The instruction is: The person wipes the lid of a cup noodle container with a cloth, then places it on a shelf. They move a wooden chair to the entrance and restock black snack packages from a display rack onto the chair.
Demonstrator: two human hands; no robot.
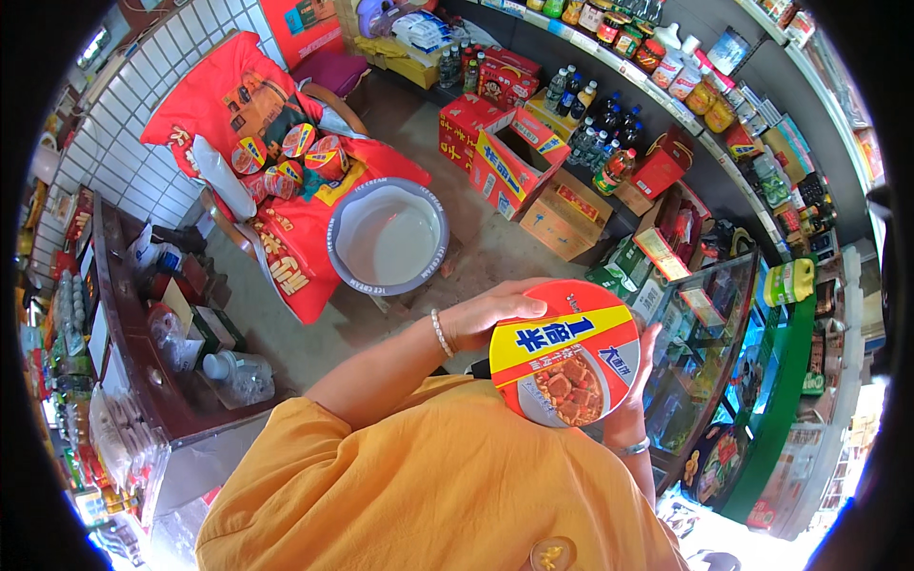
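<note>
Both my hands hold one large instant noodle bowl (571,385) in front of my chest, its red and yellow printed lid facing up toward me. My left hand (489,312), below a pearl bracelet, grips the left side with the thumb over the lid's edge. On the far right side, my right hand (638,389) cups the bowl, partly hidden behind it. Beyond, several similar noodle bowls (327,158) lie on a red printed cloth (307,282) draped over a chair. An open red noodle carton (503,171) stands on the floor.
A grey-rimmed basin (389,290) stands beside the chair. Closed cardboard boxes (564,218) and drink bottles (615,171) line the shelving. To my right is a glass display counter (671,400); a dark wooden cabinet (139,364) holds odds and ends at left.
</note>
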